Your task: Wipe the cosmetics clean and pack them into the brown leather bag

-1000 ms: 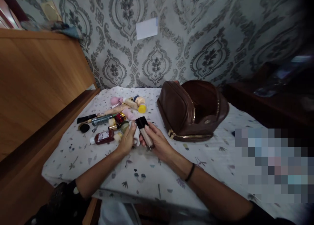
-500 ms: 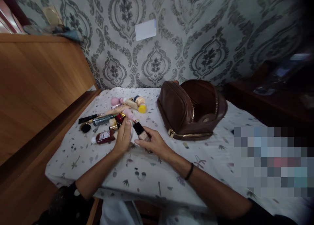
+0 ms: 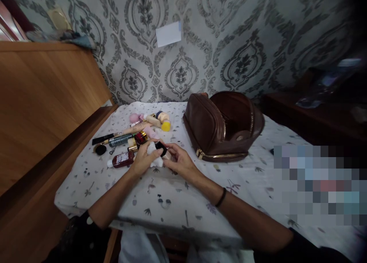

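My right hand [image 3: 183,163] grips a small foundation bottle [image 3: 161,148] with a black cap and a pale body; its fingers hide part of the body. My left hand [image 3: 142,158] is closed on a crumpled white tissue [image 3: 156,162], and its thumb lies against the black cap. Just left of my hands lies a dark red bottle [image 3: 123,159] with a white cap. Beyond it are a grey-green tube [image 3: 120,140], a makeup brush [image 3: 104,138], a round black item [image 3: 100,149] and a yellow-capped jar [image 3: 165,125].
A brown leather cosmetic bag [image 3: 205,121] stands unzipped at the right back of the cloth-covered table [image 3: 126,205]. Pink sponges [image 3: 134,118] sit at the back left. A wooden panel [image 3: 51,94] borders the left side, and a patterned wall rises behind.
My left hand has brought the tissue against the foundation bottle, its thumb now over the black cap. The bottle has tilted slightly within my right hand. The bag and other cosmetics have stayed put.
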A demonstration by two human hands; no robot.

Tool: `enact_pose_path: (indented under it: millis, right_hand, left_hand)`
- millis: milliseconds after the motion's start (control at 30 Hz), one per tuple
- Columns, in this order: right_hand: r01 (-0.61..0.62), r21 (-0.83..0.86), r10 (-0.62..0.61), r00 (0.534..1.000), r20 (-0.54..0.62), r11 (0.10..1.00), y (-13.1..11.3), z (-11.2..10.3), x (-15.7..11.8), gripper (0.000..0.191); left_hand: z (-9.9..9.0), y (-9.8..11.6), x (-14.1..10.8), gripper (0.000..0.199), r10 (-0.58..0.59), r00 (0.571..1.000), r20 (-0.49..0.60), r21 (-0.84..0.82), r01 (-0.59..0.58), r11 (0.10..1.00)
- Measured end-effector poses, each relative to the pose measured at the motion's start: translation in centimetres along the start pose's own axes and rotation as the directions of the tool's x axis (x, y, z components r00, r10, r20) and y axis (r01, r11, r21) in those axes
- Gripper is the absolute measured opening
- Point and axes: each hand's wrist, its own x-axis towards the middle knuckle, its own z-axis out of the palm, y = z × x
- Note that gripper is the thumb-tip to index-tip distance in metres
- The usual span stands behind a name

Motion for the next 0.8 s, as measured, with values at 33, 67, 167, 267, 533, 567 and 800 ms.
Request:
enact_pose_path:
  millis: [33,67,167,267,533,567,800]
  right_hand:
    - [0.026,-0.016,-0.026,1.000,0.004,1.000,0.1,-0.1,0.1,0.052]
    - [0.046,-0.034,-0.046,0.999,0.011,0.998,0.1,-0.1,0.1,0.052]
    - [0.082,-0.072,-0.078,0.995,0.057,0.994,-0.4,-0.2,0.1,0.054]
    - [0.092,-0.064,-0.084,0.990,0.117,0.994,-1.1,-0.2,-0.1,0.053]
    - [0.032,-0.047,-0.022,0.980,0.198,0.998,-1.5,-0.5,-0.3,0.058]
    - [0.030,-0.050,-0.019,0.980,0.200,0.998,-1.6,-0.5,-0.3,0.057]
    - [0.032,-0.093,-0.018,0.987,0.157,0.995,-1.2,-0.4,-0.1,0.063]
  left_hand:
    - [0.1,0.0,0.0,0.044,-0.008,1.000,-0.022,-0.005,0.008,1.000]
    - [0.1,-0.1,-0.1,0.041,-0.010,0.999,-0.040,-0.012,0.010,1.000]
    - [0.5,-0.1,-0.3,0.036,0.007,0.996,-0.089,-0.020,-0.009,1.000]
    - [0.7,-0.1,-0.5,0.032,0.036,0.991,-0.132,-0.022,-0.039,0.999]
    - [0.8,-0.7,-0.4,0.038,-0.022,0.987,-0.159,-0.150,-0.002,0.989]
    - [0.8,-0.8,-0.4,0.038,-0.031,0.987,-0.156,-0.167,0.005,0.986]
    - [0.9,-0.5,-0.5,0.033,0.002,0.988,-0.152,-0.103,-0.018,0.995]
